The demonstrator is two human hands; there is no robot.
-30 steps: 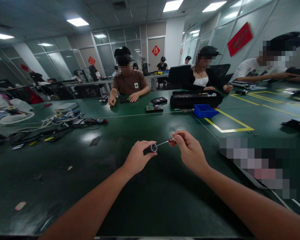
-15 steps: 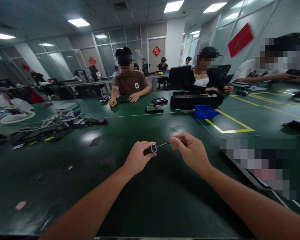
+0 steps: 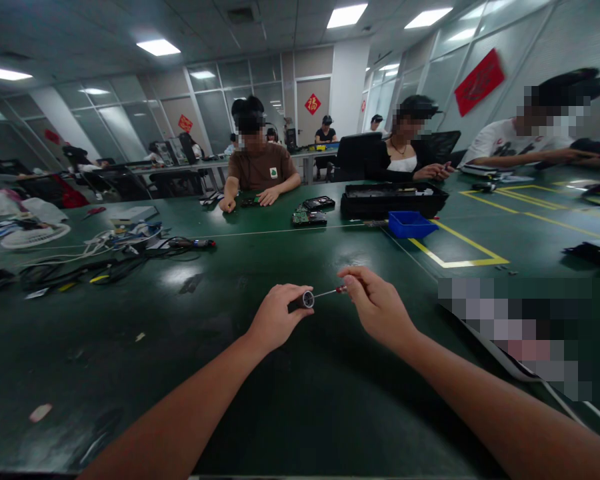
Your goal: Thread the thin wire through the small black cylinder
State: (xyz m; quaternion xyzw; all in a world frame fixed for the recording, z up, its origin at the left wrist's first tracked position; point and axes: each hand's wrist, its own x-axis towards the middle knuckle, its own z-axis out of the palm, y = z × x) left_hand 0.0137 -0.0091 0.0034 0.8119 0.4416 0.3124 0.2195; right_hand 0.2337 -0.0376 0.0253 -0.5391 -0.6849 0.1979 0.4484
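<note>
My left hand (image 3: 275,315) is closed around a dark cylindrical part (image 3: 307,299) with a pale ring at its round end, which faces right. In my right hand (image 3: 377,303) is a screwdriver (image 3: 341,289) with a red collar and a thin metal shaft. The shaft points left, and its tip reaches the round end of the cylinder; how deep it sits I cannot tell. My fingers hide most of the screwdriver's handle. Both hands are above the green table (image 3: 300,413).
A blue bin (image 3: 411,225) stands before a long black case (image 3: 394,201). Circuit boards (image 3: 310,217) lie near a person across the table. Tangled cables (image 3: 105,257) spread on the left. A pixelated flat item (image 3: 515,340) with a white cord lies at right.
The fingers of my right hand have shifted on the screwdriver's handle, and its collar sits slightly lower and to the right. My left hand and the cylinder have hardly moved.
</note>
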